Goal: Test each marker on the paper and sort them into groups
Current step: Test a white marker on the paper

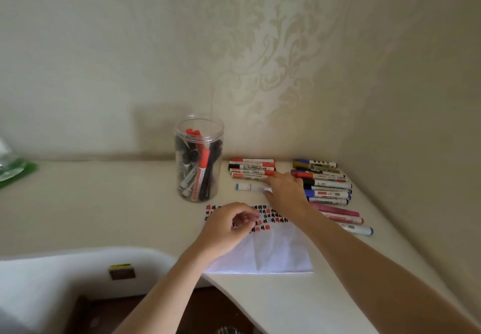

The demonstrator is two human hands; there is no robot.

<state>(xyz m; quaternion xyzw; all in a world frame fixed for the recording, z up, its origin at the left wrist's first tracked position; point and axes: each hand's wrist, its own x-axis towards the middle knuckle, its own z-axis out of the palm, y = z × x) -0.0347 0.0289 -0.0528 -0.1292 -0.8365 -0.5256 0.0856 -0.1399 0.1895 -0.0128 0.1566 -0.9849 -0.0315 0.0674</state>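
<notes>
A white sheet of paper (273, 253) lies on the desk, its far part covered with red and black test marks. My left hand (229, 227) rests on those marks with fingers loosely curled, holding nothing I can see. My right hand (286, 190) reaches past the paper and pinches the right end of a white marker with a blue end (247, 187), which lies flat just in front of a row of red-capped markers (252, 168). To the right lies a second row of mixed markers (325, 187), with pink ones (338, 211) nearest me.
A clear plastic jar (199, 125) holding several red and black markers stands left of the red row. Walls close the desk at the back and right. A green packet (15, 172) lies far left, and a white padded edge (65, 268) sits at front left.
</notes>
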